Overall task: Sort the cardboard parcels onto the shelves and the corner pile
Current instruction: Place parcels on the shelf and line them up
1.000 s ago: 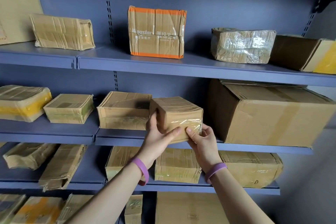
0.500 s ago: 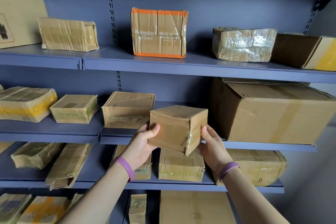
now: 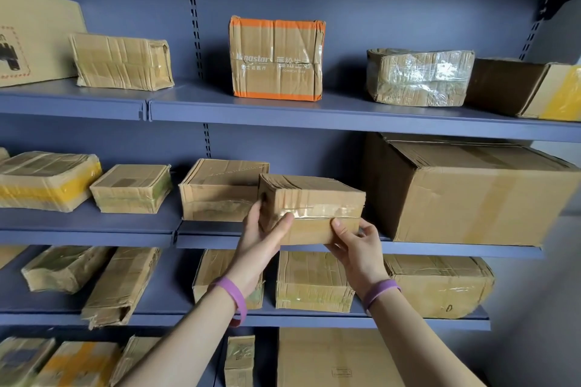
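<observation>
- The shelving fills the view. Its middle shelf (image 3: 125, 237) runs from 9 to 3 o'clock, and the work is happening there.
- A large carton (image 3: 471, 195) stands on that shelf, at 3 o'clock from the held parcel and just beside it.
- A flat parcel (image 3: 217, 192) lies on the same shelf at 9 o'clock, and the held parcel partly overlaps it in view.
- The small parcel (image 3: 311, 207) sits in the gap between those two, roughly level, with its lower edge at the shelf lip. I cannot tell whether it bears on the shelf yet.
- The left hand (image 3: 261, 242) grips its near-left corner, thumb across the taped front.
- The right hand (image 3: 355, 248) holds its lower-right corner, thumb on the front and fingers tucked below.
- Step in hand, as I judge it: placing this parcel in the gap on the middle shelf.
- The next move likely calls for a straight push toward 12 o'clock, keeping the parcel square so neither neighbour is nudged. The right fingers must slip out from under it before both hands let go.
</observation>
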